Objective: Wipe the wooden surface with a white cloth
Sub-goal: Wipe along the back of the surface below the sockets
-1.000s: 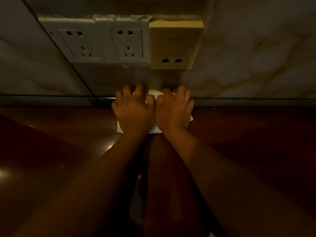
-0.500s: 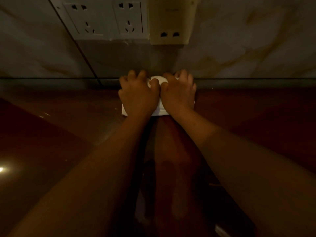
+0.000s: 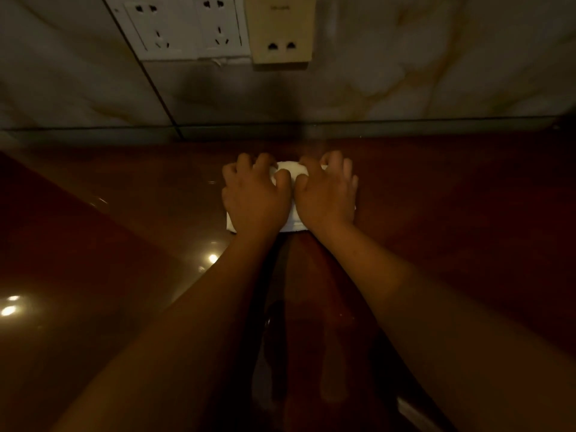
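Note:
A folded white cloth (image 3: 291, 172) lies on the glossy dark red-brown wooden surface (image 3: 131, 213), a short way in front of the wall. My left hand (image 3: 254, 198) presses on its left half with curled fingers. My right hand (image 3: 325, 194) presses on its right half, thumb beside the left thumb. Both hands cover most of the cloth; only a bulge between the thumbs and strips at the near and side edges show.
A marble-patterned wall (image 3: 405, 73) rises behind the surface. Two white power sockets (image 3: 187, 26) and a beige socket box (image 3: 280, 29) are mounted on it, above the hands. Light spots reflect on the wood at the left (image 3: 9, 307).
Both hands have slid the cloth back toward me, away from the wall's base; a strip of bare wood now shows between the fingertips and the wall.

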